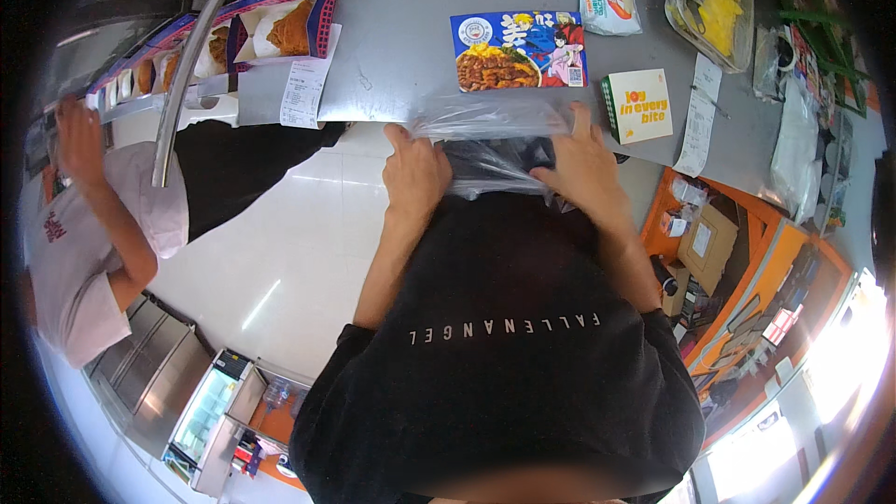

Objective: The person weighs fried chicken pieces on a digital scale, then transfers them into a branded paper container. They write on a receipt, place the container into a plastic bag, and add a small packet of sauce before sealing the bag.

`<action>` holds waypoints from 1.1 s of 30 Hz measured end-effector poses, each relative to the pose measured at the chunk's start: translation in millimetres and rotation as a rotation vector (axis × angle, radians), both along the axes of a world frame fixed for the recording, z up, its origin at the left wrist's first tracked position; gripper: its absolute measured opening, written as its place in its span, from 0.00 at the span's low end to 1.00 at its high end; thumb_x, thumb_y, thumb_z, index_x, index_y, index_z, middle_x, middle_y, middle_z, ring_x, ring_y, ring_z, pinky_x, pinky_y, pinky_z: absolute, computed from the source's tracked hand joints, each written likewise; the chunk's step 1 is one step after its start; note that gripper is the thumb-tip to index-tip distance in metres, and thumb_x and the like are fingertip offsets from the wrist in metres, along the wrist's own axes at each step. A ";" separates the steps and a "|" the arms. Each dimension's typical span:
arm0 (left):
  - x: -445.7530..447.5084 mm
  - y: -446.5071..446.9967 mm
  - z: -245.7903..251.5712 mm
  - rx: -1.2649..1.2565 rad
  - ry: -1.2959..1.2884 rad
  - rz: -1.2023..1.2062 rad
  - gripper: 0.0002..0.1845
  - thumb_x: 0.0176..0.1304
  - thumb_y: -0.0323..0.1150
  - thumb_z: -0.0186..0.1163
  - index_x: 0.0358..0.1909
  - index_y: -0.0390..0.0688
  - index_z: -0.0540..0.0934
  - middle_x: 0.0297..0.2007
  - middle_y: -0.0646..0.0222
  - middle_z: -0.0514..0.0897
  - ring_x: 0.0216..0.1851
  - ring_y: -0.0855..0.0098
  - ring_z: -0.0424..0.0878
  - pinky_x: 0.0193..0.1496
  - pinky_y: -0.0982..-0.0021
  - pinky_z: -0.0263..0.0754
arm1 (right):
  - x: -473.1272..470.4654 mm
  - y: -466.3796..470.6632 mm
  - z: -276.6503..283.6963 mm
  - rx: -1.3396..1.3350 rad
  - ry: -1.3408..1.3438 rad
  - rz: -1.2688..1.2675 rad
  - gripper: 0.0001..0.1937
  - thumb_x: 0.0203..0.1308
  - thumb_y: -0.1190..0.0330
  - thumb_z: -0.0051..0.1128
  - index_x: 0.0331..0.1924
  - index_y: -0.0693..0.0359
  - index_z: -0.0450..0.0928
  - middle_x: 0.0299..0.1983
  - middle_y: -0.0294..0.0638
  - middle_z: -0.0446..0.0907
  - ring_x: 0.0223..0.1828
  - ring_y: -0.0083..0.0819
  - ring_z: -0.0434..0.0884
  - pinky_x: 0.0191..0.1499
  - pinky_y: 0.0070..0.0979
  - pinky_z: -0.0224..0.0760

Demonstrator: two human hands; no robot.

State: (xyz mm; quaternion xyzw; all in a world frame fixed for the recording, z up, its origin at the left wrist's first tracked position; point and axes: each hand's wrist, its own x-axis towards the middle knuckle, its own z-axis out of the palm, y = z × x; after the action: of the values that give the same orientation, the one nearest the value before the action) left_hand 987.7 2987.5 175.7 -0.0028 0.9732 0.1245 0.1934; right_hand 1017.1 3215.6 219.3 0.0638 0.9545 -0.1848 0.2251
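Note:
A clear plastic bag is stretched between my hands at the front edge of the steel counter. On its left side my left hand grips the film with curled fingers. My right hand holds the other side, thumb and fingers spread around the plastic. Just beyond the bag lies a blue printed meal box with a picture of a rice bowl. To its right are a packet of shrimp crackers and a small white-and-green box. What the bag may contain cannot be made out.
Open boxes of rice and fried food line the counter's left side, by a printed receipt. At right are a tub of yellow food and another receipt. A person in a pale shirt stands left. Orange shelving is at lower right.

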 end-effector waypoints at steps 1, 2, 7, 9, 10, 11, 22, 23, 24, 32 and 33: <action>0.9 -1.6 3.0 -0.016 -0.024 -0.008 0.14 0.57 0.34 0.66 0.36 0.31 0.82 0.57 0.45 0.68 0.38 0.42 0.84 0.42 0.49 0.82 | -5.0 22.0 -1.9 -0.181 0.079 0.178 0.34 0.47 0.60 0.76 0.60 0.56 0.75 0.66 0.54 0.61 0.65 0.55 0.70 0.61 0.48 0.69; -1.5 -5.6 5.7 -0.029 -0.041 -0.021 0.15 0.56 0.34 0.67 0.38 0.31 0.81 0.57 0.46 0.68 0.38 0.42 0.84 0.42 0.49 0.82 | -13.8 55.4 -7.7 -0.358 0.166 0.353 0.36 0.46 0.61 0.76 0.63 0.53 0.74 0.70 0.53 0.58 0.67 0.55 0.69 0.65 0.46 0.66; -7.7 -27.7 24.2 0.068 -0.118 -0.169 0.24 0.51 0.30 0.72 0.50 0.36 0.78 0.63 0.47 0.65 0.38 0.45 0.84 0.45 0.51 0.82 | -96.0 53.5 3.2 -0.101 0.543 0.483 0.51 0.42 0.65 0.75 0.75 0.39 0.57 0.74 0.51 0.58 0.72 0.54 0.63 0.70 0.53 0.57; -13.4 -30.3 34.6 0.168 -0.132 -0.226 0.24 0.51 0.29 0.72 0.51 0.38 0.79 0.67 0.48 0.63 0.38 0.51 0.86 0.45 0.54 0.82 | -123.2 32.6 -24.7 0.058 0.461 0.623 0.57 0.39 0.65 0.75 0.77 0.37 0.50 0.71 0.52 0.63 0.71 0.54 0.63 0.68 0.58 0.55; -12.8 -32.9 38.5 0.220 -0.139 -0.246 0.24 0.52 0.29 0.72 0.52 0.39 0.79 0.69 0.48 0.61 0.38 0.55 0.87 0.45 0.56 0.83 | -130.8 30.1 -32.6 0.035 0.397 0.633 0.59 0.36 0.64 0.75 0.77 0.37 0.50 0.70 0.52 0.63 0.70 0.54 0.64 0.67 0.60 0.55; -11.6 -35.9 40.6 0.280 -0.120 -0.237 0.25 0.52 0.28 0.72 0.54 0.42 0.79 0.69 0.49 0.61 0.38 0.56 0.87 0.45 0.56 0.83 | -141.1 25.0 -36.1 0.011 0.342 0.652 0.60 0.34 0.63 0.76 0.77 0.37 0.50 0.70 0.52 0.64 0.70 0.54 0.64 0.66 0.62 0.55; -46.4 -17.0 12.4 0.513 -0.135 -0.253 0.37 0.50 0.26 0.70 0.66 0.46 0.70 0.69 0.50 0.65 0.46 0.57 0.85 0.54 0.59 0.79 | -108.4 16.9 57.5 -0.728 0.653 0.480 0.63 0.28 0.63 0.76 0.78 0.52 0.50 0.68 0.54 0.63 0.69 0.53 0.64 0.71 0.40 0.57; -50.1 -14.4 6.2 0.525 -0.144 -0.248 0.38 0.50 0.26 0.71 0.66 0.46 0.69 0.68 0.51 0.65 0.49 0.57 0.84 0.55 0.59 0.78 | -94.3 -0.4 61.9 -0.781 0.656 0.476 0.63 0.29 0.63 0.77 0.77 0.54 0.50 0.68 0.55 0.62 0.69 0.53 0.64 0.72 0.39 0.57; -56.4 -15.7 -0.3 0.588 -0.132 -0.281 0.39 0.51 0.26 0.71 0.67 0.45 0.69 0.68 0.51 0.66 0.51 0.58 0.82 0.57 0.59 0.76 | -83.0 -13.5 63.0 -0.838 0.663 0.465 0.63 0.30 0.63 0.77 0.77 0.57 0.49 0.68 0.56 0.61 0.70 0.52 0.63 0.72 0.39 0.57; -58.7 -34.3 -12.3 0.976 -0.387 -0.268 0.42 0.54 0.21 0.69 0.71 0.39 0.62 0.65 0.58 0.73 0.66 0.66 0.70 0.69 0.62 0.66 | -39.1 -11.1 -30.5 -0.372 0.474 0.522 0.60 0.31 0.58 0.79 0.76 0.35 0.52 0.66 0.57 0.61 0.66 0.61 0.64 0.65 0.58 0.59; -60.2 -35.2 -19.0 1.034 -0.424 -0.261 0.41 0.54 0.19 0.67 0.71 0.39 0.63 0.65 0.57 0.73 0.66 0.65 0.71 0.69 0.63 0.66 | -40.0 -10.4 -18.3 -0.247 0.436 0.578 0.59 0.32 0.59 0.79 0.75 0.31 0.53 0.65 0.57 0.62 0.66 0.60 0.64 0.64 0.59 0.60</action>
State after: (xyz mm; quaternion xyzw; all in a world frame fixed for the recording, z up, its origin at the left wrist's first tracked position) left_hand 927.5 2952.3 156.7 0.1873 0.7180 0.5561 0.3743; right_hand 977.1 3205.2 201.0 -0.2764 0.9292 -0.2365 0.0655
